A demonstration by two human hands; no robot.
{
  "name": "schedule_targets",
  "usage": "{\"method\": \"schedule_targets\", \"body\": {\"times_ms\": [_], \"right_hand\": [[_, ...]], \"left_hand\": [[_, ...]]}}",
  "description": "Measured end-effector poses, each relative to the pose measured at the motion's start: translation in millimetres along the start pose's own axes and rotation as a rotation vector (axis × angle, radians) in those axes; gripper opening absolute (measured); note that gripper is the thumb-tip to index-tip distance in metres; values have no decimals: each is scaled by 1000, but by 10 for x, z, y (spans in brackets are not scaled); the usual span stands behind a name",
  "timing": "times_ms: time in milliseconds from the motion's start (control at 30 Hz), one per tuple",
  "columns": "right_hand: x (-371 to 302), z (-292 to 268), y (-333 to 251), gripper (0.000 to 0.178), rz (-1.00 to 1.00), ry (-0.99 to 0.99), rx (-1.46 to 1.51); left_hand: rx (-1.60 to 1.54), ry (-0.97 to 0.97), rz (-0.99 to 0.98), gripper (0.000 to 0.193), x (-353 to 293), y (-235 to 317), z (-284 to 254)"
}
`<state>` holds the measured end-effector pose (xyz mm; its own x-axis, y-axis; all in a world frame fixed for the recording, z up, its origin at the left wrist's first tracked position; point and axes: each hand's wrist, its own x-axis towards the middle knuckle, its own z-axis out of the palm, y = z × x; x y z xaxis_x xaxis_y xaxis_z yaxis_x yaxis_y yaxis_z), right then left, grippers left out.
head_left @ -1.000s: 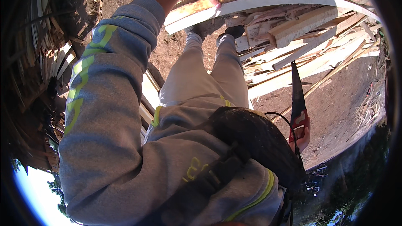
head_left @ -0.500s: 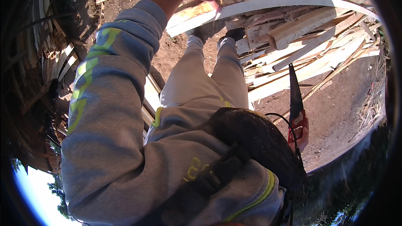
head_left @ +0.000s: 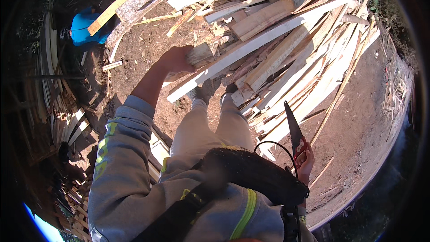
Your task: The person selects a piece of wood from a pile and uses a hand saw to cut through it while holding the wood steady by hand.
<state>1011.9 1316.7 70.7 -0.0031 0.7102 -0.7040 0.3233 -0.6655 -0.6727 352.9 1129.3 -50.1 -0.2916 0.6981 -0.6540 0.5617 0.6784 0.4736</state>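
My left hand (head_left: 178, 59) reaches out ahead and is closed over the near end of a rough wooden board (head_left: 200, 55), its fingertips hidden. Right alongside lies a long, pale sawn plank (head_left: 233, 57), its near end above my feet. In my right hand (head_left: 306, 163), low on the right, is a handsaw (head_left: 294, 127) with a red handle and a dark blade. The fingers wrap round the handle and the blade points up and away, apart from the wood.
A pile of loose boards and slabs (head_left: 286, 80) spreads ahead and to the right. Bark-edged slabs (head_left: 150, 1) lie beyond. A person in blue (head_left: 85, 29) is at the far left, near stacked timber (head_left: 53, 89). A dark bag (head_left: 242, 170) hangs at my waist.
The view has shifted, showing more of the pile and the person in blue. My left hand stays on the board and appears lower in the picture. The saw remains in my right hand, tilted more leftward.
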Motion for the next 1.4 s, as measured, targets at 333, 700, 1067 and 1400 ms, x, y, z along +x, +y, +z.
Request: {"method": "schedule_targets", "body": {"times_ms": [333, 700, 1067, 1400], "right_hand": [[236, -689, 957, 48, 79, 46, 138], [-134, -1563, 1941, 51, 221, 184, 93], [200, -1628, 2219, 42, 135, -7, 11], [668, -1235, 678, 22, -361, -88, -706]], "left_hand": [[368, 148, 498, 84, -345, 2674, -1365], [735, 433, 239, 101, 2390, 3989, -2128], [454, 801, 550, 68, 1190, 3141, -1170], [-20, -15, -320, 138, -371, 151, 715]]}}
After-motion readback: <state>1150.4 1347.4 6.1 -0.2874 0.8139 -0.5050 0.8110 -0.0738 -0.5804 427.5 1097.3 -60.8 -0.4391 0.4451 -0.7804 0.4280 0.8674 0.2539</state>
